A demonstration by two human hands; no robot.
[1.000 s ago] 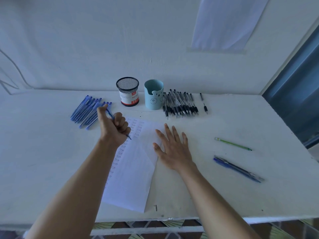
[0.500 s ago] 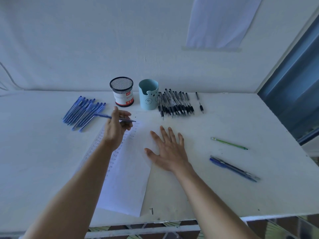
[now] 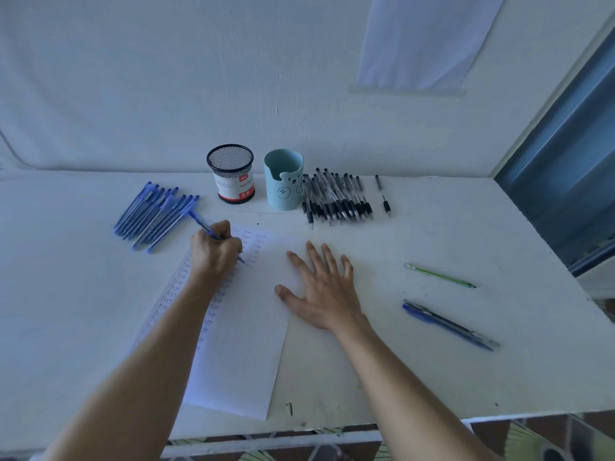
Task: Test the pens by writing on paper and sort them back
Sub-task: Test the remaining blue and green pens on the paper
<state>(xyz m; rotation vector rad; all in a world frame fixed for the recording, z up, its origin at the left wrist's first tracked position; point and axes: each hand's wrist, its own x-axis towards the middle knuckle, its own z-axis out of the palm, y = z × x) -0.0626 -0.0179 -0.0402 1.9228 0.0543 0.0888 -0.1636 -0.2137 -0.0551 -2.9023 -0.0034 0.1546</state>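
Left hand (image 3: 216, 249) has its fingers curled around a blue pen (image 3: 213, 231), tip down on the paper (image 3: 239, 344) near the rows of "Test" scribbles. Right hand (image 3: 322, 287) lies flat, fingers spread, pinning the sheet's right edge — blue pens (image 3: 153, 216) piled left, black pens (image 3: 336, 197) right of the cups.

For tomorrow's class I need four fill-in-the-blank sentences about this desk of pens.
The left hand grips a ___ pen, tip on the paper.
The right hand lies flat and holds ___.
The mesh cup stands ___ of the teal cup.
The paper's columns repeat the word ___.
Missing words: blue; nothing; left; Test.
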